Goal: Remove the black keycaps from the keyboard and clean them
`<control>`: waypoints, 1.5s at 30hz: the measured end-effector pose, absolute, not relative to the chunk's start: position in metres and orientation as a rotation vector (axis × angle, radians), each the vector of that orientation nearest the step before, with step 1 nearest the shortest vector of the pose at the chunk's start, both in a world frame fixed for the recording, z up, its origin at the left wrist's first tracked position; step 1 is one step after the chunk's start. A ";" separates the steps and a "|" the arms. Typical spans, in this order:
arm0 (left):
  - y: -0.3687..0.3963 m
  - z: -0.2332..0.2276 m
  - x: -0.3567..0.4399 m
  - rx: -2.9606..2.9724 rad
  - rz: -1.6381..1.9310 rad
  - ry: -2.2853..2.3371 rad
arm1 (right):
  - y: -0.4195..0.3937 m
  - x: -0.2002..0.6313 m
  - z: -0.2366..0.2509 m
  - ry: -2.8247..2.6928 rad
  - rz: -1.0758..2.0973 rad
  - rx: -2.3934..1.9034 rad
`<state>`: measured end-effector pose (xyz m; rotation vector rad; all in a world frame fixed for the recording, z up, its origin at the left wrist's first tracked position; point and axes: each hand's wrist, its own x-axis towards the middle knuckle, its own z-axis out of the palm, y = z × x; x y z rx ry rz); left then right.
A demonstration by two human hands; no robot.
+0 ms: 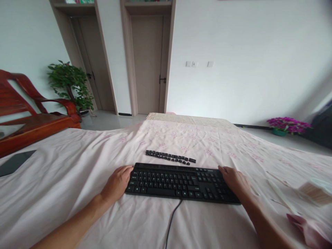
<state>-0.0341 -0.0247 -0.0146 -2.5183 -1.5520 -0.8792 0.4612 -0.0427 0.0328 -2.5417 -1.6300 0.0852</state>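
A black computer keyboard [166, 181] lies on the cloth in front of me, its space bar on the side nearest me. The top row along its far side looks bare of keycaps. My left hand [120, 178] is closed round the left end, with the fingertips at the far left corner. Holding the right end is my right hand [234, 180], its thumb and fingers partly hidden from above. Beyond the keyboard, loose black keycaps [168, 156] lie in two slanting rows. A black cable [171, 219] runs from under the near edge towards me.
A pale floral cloth [103, 148] covers the table. At right lie thin sticks [281, 195], a blurred box of light sticks [316, 192] and a pink cloth [308, 230]. A dark flat panel [17, 162] lies far left. A wooden chair [38, 107] stands beyond.
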 end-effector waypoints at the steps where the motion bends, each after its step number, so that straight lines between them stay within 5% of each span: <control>1: -0.024 -0.016 -0.035 -2.521 -0.875 -1.547 | -0.042 0.462 0.033 -1.617 0.092 -2.547; 15: -0.012 0.004 -0.016 -2.576 -0.766 -1.651 | -0.032 0.472 0.034 -1.591 0.015 -2.561; 36: 0.013 -0.003 -0.001 -2.616 -1.264 -1.830 | -0.038 0.445 0.055 -1.636 -0.252 -2.545; 45: 0.016 -0.008 -0.004 -2.663 -1.199 -1.830 | 0.003 0.369 0.075 -1.935 0.125 -2.196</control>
